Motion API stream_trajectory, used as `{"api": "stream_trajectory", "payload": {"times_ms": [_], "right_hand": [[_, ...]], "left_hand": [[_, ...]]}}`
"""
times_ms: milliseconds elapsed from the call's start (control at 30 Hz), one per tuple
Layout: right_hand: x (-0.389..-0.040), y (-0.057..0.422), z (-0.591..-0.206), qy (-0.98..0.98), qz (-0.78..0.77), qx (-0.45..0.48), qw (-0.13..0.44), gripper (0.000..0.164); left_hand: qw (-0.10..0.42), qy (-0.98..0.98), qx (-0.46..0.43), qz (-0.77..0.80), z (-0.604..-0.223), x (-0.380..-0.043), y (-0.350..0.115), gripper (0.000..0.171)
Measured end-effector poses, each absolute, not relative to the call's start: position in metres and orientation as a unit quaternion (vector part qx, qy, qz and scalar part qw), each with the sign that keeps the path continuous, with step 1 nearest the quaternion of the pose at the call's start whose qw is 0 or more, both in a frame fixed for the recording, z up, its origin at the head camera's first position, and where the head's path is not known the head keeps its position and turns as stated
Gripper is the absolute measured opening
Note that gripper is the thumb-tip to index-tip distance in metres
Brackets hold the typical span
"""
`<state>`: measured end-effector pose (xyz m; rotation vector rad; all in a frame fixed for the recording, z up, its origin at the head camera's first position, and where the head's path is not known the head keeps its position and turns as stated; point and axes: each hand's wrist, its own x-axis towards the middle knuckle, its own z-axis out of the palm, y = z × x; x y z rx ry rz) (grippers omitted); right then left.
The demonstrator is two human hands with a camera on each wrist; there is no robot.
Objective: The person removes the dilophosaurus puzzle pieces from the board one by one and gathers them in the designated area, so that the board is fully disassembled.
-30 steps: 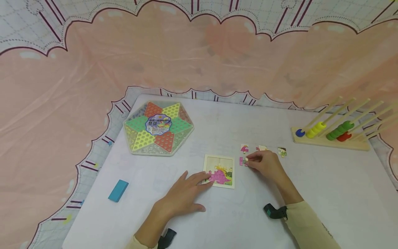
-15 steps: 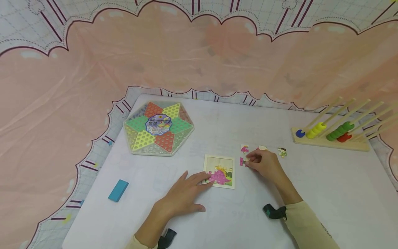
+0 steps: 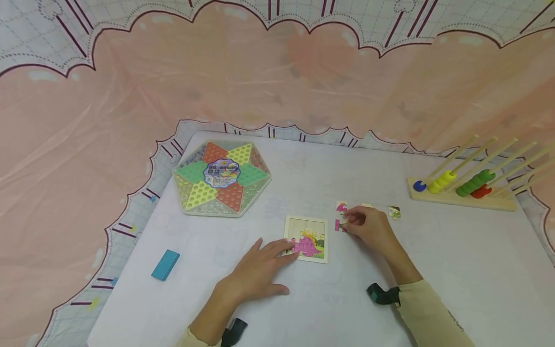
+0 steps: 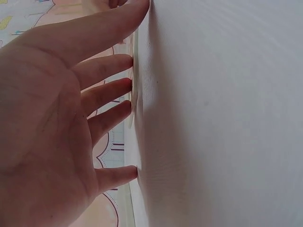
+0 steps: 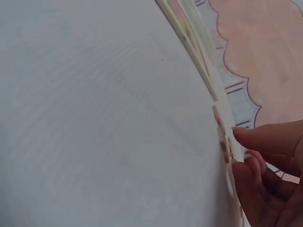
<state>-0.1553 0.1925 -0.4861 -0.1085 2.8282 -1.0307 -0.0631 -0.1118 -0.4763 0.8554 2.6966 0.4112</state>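
My left hand (image 3: 253,277) lies with its fingers spread, fingertips on the left edge of a small square jigsaw puzzle (image 3: 305,226). Its lower part shows a pink dinosaur; the upper part is bare board. In the left wrist view the palm (image 4: 42,109) faces the camera and the fingers are extended. To the right of the puzzle, my right hand (image 3: 370,226) pinches a small puzzle piece (image 3: 344,222) at the table with thumb and forefinger, partly covering it. More pieces lie around it: a pink one (image 3: 341,207), one mostly hidden behind the hand, and a green-and-white one (image 3: 394,212).
A hexagonal Chinese checkers box (image 3: 249,195) lies at the back left of the white table (image 3: 303,308). A blue block (image 3: 165,264) is at the left. At the right stands a wooden peg rack (image 3: 464,200) with coloured beads. A patterned cloth (image 3: 277,77) hangs behind.
My right fingers have shifted very slightly at the puzzle piece and now cover more of it. My left hand stays at the puzzle's edge.
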Motion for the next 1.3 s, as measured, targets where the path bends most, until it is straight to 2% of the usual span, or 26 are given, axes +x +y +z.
{"api": "stream_trajectory", "payload": {"times_ms": [200,467,600,1067,1300], "right_hand": [[-0.156,0.18,-0.48,0.922,-0.375,-0.074,0.061,0.025],[-0.155,0.153,-0.477,0.895,-0.367,-0.227,0.116,0.029],[-0.156,0.145,-0.477,0.884,-0.351,-0.272,0.146,0.033],[-0.166,0.14,-0.479,0.863,-0.343,-0.296,0.223,0.037],[-0.166,0.139,-0.476,0.852,-0.353,-0.314,0.224,0.034]], "left_hand": [[0.131,0.938,0.299,0.116,-0.48,-0.063,-0.109,0.079],[0.13,0.936,0.311,0.097,-0.478,-0.059,-0.106,0.08],[0.126,0.935,0.32,0.083,-0.477,-0.059,-0.105,0.08],[0.123,0.929,0.342,0.072,-0.475,-0.059,-0.105,0.08],[0.124,0.927,0.342,0.088,-0.475,-0.059,-0.105,0.078]]}}
